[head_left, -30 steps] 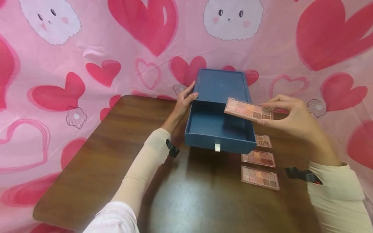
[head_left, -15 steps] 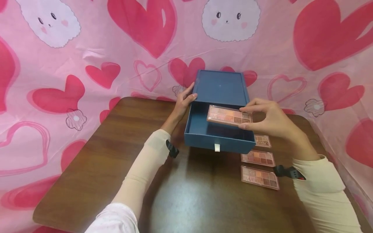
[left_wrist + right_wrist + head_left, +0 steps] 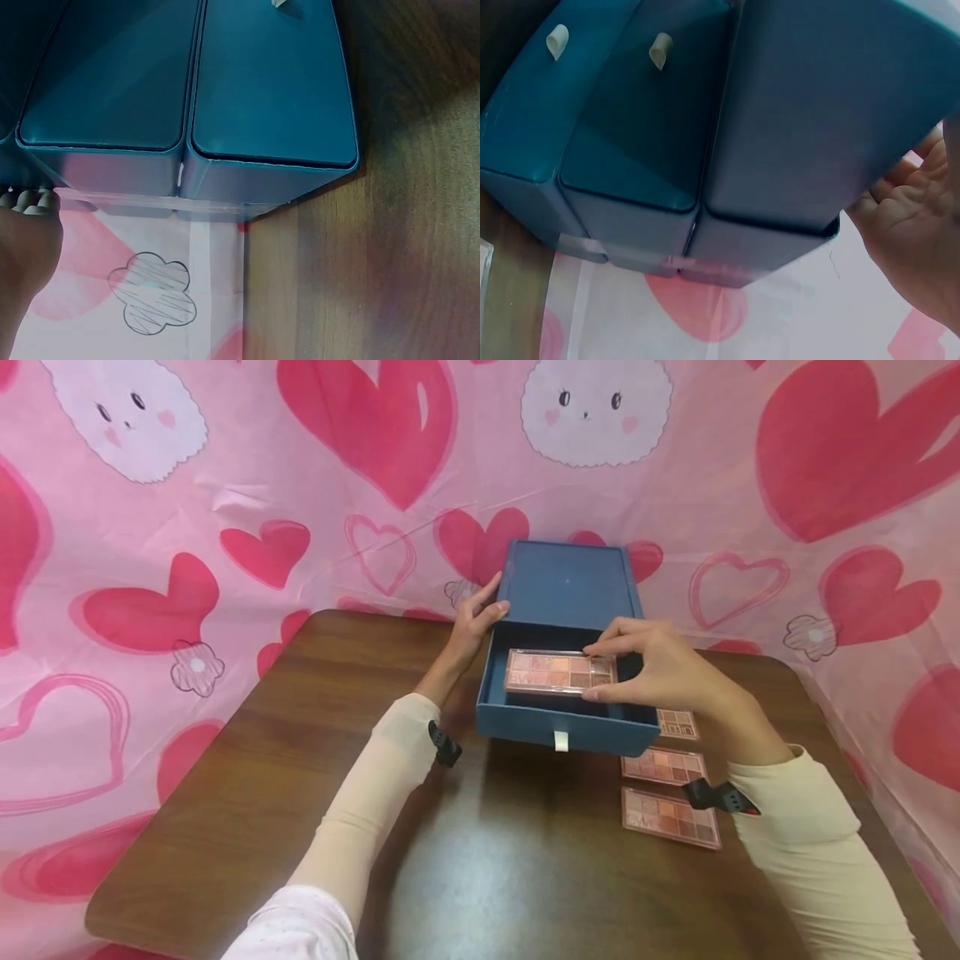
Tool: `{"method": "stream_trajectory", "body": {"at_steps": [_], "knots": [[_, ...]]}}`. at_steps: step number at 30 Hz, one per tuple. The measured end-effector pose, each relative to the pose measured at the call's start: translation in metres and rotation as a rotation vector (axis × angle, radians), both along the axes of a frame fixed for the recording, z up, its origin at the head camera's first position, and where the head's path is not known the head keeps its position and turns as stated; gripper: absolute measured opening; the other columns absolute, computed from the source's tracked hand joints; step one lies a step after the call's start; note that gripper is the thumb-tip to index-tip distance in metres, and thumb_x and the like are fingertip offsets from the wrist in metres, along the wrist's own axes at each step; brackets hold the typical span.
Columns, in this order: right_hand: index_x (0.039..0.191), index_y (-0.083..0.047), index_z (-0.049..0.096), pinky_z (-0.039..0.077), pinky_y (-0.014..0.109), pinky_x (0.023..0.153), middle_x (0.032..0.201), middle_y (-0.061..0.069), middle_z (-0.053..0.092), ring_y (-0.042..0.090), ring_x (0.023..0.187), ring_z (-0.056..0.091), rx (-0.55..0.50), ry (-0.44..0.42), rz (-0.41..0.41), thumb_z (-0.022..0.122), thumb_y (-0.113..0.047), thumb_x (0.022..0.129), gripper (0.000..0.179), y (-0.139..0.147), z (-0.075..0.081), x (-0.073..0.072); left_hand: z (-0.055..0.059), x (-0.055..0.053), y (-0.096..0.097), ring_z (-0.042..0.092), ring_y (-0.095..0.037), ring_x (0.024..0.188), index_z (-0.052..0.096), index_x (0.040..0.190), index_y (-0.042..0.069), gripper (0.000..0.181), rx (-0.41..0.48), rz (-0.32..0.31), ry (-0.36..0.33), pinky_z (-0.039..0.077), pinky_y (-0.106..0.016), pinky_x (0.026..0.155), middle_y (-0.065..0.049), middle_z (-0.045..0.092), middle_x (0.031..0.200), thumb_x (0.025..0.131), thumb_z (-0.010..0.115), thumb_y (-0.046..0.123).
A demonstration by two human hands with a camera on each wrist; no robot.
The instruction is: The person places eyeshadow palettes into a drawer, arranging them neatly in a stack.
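Observation:
A blue drawer unit [image 3: 570, 585] stands at the back of the table, its top drawer [image 3: 566, 727] pulled out. My left hand [image 3: 474, 617] rests against the unit's left side, fingers extended along it and thumb at the top edge. Between thumb and fingers, my right hand [image 3: 660, 668] pinches the right end of an eyeshadow palette [image 3: 551, 670] with a clear lid. That palette lies level within the drawer's outline. In the right wrist view, the drawer [image 3: 810, 112] hides the palette, and part of my right hand [image 3: 915, 217] shows beyond it.
Three more eyeshadow palettes, a far one [image 3: 677, 724], a middle one [image 3: 663, 766] and a near one [image 3: 660, 814], lie in a column on the brown wooden table [image 3: 300, 760]. Two closed drawers with pull tabs sit below the top one. A pink heart-patterned cloth [image 3: 337, 460] hangs behind.
My right hand has carried the palette left and down, from over the drawer's right edge to inside the drawer's outline, levelling it. My left hand has stayed at the unit's side.

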State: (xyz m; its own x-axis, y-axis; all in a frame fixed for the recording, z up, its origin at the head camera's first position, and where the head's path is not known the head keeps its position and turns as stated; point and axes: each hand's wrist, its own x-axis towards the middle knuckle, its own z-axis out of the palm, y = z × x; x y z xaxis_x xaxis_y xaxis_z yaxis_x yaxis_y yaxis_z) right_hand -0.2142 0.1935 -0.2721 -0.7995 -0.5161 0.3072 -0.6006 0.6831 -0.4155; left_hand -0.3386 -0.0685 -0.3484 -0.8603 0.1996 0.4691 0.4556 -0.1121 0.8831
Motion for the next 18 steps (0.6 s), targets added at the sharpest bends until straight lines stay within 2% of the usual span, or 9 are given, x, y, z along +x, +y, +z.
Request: {"method": "stream_trajectory", "body": {"at_steps": [5,8,13,18], "knots": [[0.113,-0.012,0.075,0.048,0.03,0.07,0.096,-0.004,0.063,0.01,0.087,0.052,0.062,-0.006,0.038,0.086,-0.033,0.07,0.049,-0.012,0.001,-0.002,0.0,0.001,0.001,0.043,-0.016,0.132,0.037,0.148,0.0,0.077,-0.012,0.003,0.005,0.033,-0.042,0.119,-0.019,0.039,0.155,0.08,0.053,0.032],[0.113,-0.011,0.074,0.047,0.027,0.068,0.095,-0.002,0.063,0.014,0.085,0.053,0.094,-0.002,0.065,0.085,-0.034,0.071,0.049,-0.018,0.0,-0.004,0.0,0.002,0.001,0.044,-0.017,0.13,0.037,0.148,0.001,0.074,-0.018,0.002,0.007,0.033,-0.041,0.119,-0.019,0.038,0.156,0.082,0.052,0.03],[0.113,-0.01,0.074,0.045,0.025,0.066,0.094,-0.001,0.065,0.016,0.082,0.054,0.145,0.009,0.094,0.084,-0.034,0.072,0.048,-0.026,-0.005,-0.007,-0.003,0.003,0.0,0.054,-0.011,0.112,0.037,0.149,0.003,0.068,-0.021,0.01,0.0,0.042,-0.031,0.11,-0.026,0.05,0.144,0.085,0.051,0.023],[0.112,-0.009,0.075,0.047,0.025,0.067,0.095,0.001,0.066,0.017,0.084,0.056,0.182,0.014,0.088,0.085,-0.033,0.072,0.048,-0.03,-0.008,-0.007,-0.001,0.003,-0.001,0.057,-0.007,0.106,0.038,0.148,0.004,0.066,-0.028,0.02,0.007,0.045,-0.026,0.105,-0.03,0.055,0.136,0.086,0.051,0.022]]}}
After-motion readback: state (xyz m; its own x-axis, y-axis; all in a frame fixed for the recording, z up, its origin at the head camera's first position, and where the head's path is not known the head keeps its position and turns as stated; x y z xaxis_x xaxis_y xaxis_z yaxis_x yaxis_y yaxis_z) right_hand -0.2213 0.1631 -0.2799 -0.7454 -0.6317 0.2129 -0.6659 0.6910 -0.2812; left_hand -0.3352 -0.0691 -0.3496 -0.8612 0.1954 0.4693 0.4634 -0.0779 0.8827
